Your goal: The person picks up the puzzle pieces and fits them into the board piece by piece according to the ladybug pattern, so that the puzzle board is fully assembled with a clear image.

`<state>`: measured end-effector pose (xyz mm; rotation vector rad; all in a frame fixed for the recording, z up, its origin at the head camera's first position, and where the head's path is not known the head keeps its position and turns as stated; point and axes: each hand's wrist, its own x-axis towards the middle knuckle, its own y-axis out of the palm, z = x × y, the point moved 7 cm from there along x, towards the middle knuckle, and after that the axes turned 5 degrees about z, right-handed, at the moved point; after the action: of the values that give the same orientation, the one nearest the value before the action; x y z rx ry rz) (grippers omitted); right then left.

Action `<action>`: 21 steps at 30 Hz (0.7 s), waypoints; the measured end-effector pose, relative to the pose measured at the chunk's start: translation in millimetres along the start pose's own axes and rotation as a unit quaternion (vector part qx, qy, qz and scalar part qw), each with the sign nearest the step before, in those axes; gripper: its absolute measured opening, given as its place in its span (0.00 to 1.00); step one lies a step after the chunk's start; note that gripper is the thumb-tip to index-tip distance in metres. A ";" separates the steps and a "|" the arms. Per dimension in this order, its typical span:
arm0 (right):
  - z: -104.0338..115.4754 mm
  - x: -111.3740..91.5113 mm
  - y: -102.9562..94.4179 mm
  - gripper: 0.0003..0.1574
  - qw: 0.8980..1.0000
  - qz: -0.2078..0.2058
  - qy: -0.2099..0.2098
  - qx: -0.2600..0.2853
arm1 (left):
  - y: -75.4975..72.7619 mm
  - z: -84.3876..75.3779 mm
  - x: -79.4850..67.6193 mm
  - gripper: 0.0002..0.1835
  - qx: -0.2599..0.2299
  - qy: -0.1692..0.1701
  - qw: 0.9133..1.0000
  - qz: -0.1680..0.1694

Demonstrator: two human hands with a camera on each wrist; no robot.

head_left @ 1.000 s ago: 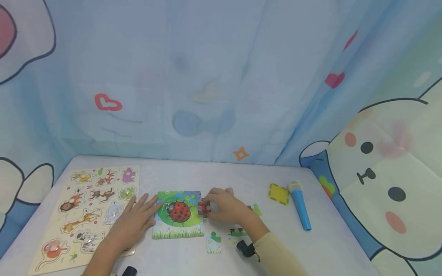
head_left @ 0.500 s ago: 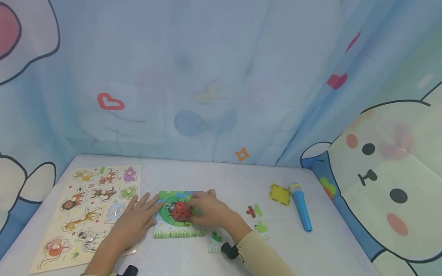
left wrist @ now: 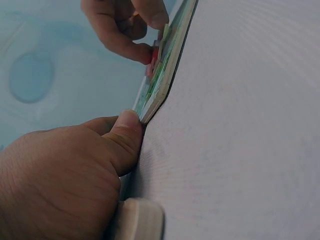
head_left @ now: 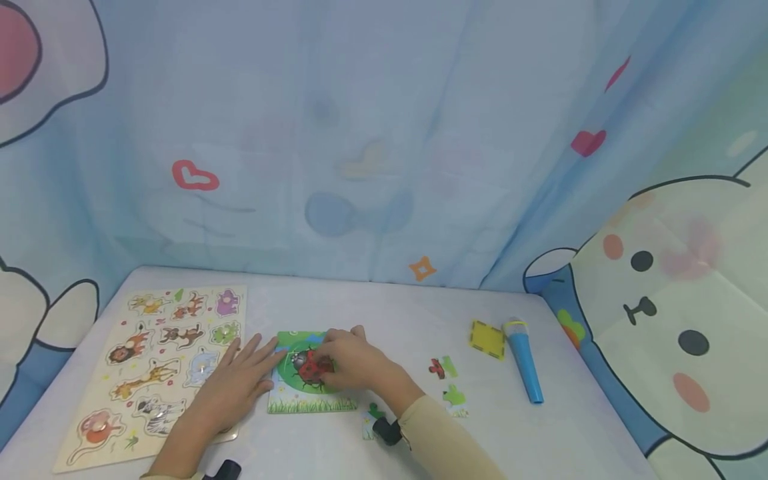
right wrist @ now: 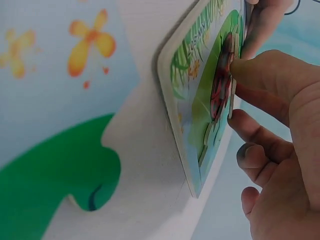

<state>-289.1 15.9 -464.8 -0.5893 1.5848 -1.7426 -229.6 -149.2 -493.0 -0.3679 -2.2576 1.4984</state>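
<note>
A square ladybug puzzle board lies on the white table in the head view. My left hand rests at its left edge, fingers spread, and in the left wrist view the thumb presses near the board's corner. Over the right part of the ladybug, my right hand pinches a red jigsaw piece between thumb and fingers. From the right wrist view the piece appears edge-on, close over the board's face. The right hand hides part of the ladybug and the board's upper right area in the head view.
At left lies a large animal puzzle board, partly under the left forearm. Several loose pieces, including a red one and a green one, lie right of the right hand. Farther right are a yellow square and a blue toy microphone.
My right hand has moved left with the red piece, from beside the board's right edge to over the ladybug, uncovering loose pieces at right. The left hand has stayed in place.
</note>
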 end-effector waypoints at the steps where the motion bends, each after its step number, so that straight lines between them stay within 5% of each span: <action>1: 0.2 0.1 -0.2 0.16 1.000 0.000 -0.001 0.002 | -0.1 -0.3 0.1 0.28 0.000 0.000 1.000 0.001; 21: -10.6 -7.7 5.1 0.23 0.999 0.028 -0.008 0.036 | -0.4 -0.2 -0.1 0.28 -0.007 -0.002 1.000 0.003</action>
<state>-290.8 28.6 -470.5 -0.5194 1.5066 -1.7411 -229.4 -149.2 -492.5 -0.3752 -2.2745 1.4874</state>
